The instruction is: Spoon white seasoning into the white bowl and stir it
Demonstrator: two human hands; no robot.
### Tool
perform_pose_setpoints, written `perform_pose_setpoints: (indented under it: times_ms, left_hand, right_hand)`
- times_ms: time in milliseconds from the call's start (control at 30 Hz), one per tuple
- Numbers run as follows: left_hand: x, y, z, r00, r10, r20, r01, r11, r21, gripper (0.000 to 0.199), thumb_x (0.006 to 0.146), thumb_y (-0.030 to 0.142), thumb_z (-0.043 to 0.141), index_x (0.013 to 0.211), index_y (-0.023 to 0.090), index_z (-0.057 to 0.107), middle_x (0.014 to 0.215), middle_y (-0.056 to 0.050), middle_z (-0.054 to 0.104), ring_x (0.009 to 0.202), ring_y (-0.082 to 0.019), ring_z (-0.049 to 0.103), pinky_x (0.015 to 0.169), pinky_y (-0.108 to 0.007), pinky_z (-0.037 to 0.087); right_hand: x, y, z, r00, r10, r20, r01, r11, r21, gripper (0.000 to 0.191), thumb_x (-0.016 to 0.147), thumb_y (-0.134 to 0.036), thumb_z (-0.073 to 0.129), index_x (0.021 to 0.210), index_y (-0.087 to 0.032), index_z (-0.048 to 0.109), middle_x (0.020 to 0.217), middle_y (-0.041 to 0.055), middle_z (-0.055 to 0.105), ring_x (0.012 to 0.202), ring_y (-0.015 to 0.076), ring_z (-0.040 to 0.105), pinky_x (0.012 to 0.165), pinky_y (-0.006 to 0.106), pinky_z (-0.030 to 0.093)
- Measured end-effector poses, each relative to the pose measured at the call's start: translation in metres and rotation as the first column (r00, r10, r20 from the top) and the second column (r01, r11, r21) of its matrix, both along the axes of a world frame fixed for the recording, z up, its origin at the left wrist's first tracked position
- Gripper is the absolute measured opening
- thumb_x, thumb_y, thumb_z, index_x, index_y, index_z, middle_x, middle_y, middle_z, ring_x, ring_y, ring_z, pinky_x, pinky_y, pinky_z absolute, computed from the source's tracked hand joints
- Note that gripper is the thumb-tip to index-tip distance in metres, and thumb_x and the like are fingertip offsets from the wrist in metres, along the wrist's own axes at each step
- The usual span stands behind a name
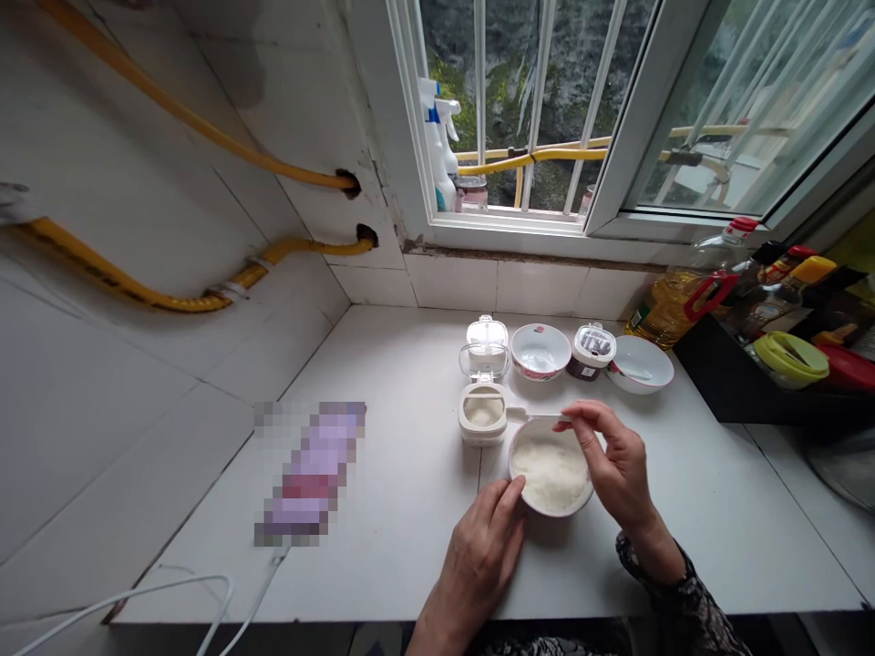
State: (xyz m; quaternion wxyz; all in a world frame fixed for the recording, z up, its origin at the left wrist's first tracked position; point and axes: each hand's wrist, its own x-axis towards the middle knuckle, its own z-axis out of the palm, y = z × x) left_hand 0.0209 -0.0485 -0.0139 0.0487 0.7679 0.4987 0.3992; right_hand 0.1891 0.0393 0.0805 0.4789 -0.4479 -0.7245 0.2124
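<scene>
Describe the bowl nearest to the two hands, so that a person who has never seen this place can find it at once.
Below the window runs a white counter. There, the left hand touches a round bowl, and the right hand holds a white spoon by the bowl's far rim. Pale powder inside sets it apart from the two bowls farther back.

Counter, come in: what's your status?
Left hand touching bowl. Right hand pinching white spoon by far rim. White powdery contents in bowl. Open container close beside it.

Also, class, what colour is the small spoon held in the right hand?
The spoon is white, seen best in the head view.
</scene>
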Motion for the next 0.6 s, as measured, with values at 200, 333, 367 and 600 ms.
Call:
perform_pose_setpoints:
  times_ms: [200, 333, 367, 600]
  left_hand:
    - [0.000, 0.000, 0.002, 1.000, 0.003, -0.011, -0.003, 1.000, -0.013, 0.044, 0.096, 0.010, 0.040, 0.140, 0.016, 0.039, 0.112, -0.013, 0.064, 0.103, -0.021, 0.066, 0.086, -0.030, 0.057]
    - [0.000, 0.000, 0.001, 1.000, 0.009, -0.025, -0.009, 1.000, -0.009, 0.044, 0.096, 0.010, 0.040, 0.140, 0.016, 0.038, 0.111, -0.012, 0.064, 0.104, -0.022, 0.066, 0.086, -0.031, 0.057]
    - [0.000, -0.001, 0.001, 1.000, 0.010, -0.026, -0.010, 1.000, -0.009, 0.045, 0.096, 0.010, 0.040, 0.140, 0.016, 0.038, 0.111, -0.012, 0.064, 0.103, -0.022, 0.066, 0.086, -0.031, 0.057]
    - [0.000, -0.001, 0.001, 1.000, 0.016, -0.025, -0.017, 1.000, -0.006, 0.044, 0.096, 0.010, 0.040, 0.140, 0.016, 0.039, 0.111, -0.013, 0.065, 0.103, -0.022, 0.066, 0.086, -0.031, 0.057]
  right_hand:
    - [0.022, -0.002, -0.012, 0.981, -0.021, 0.195, 0.023, 1.000, -0.008, 0.015, 0.093, -0.021, 0.050, 0.089, -0.022, 0.064, 0.071, 0.0014, 0.071, 0.079, 0.0219, 0.064, 0.085, 0.039, 0.046]
    - [0.017, -0.001, -0.022, 0.943, -0.046, 0.331, 0.030, 0.998, 0.054, 0.018, 0.090, -0.016, 0.046, 0.086, -0.021, 0.063, 0.073, 0.0016, 0.072, 0.069, 0.0192, 0.064, 0.094, 0.045, 0.039]
    - [0.014, 0.000, -0.024, 0.938, -0.037, 0.343, 0.023, 0.999, 0.044, 0.019, 0.089, -0.015, 0.046, 0.085, -0.021, 0.063, 0.073, 0.0019, 0.072, 0.068, 0.0191, 0.064, 0.095, 0.045, 0.039]
    - [0.009, 0.001, -0.026, 0.978, -0.027, 0.205, 0.056, 0.989, -0.134, 0.019, 0.089, -0.022, 0.046, 0.084, -0.024, 0.064, 0.066, -0.0003, 0.071, 0.077, 0.0224, 0.065, 0.095, 0.045, 0.041]
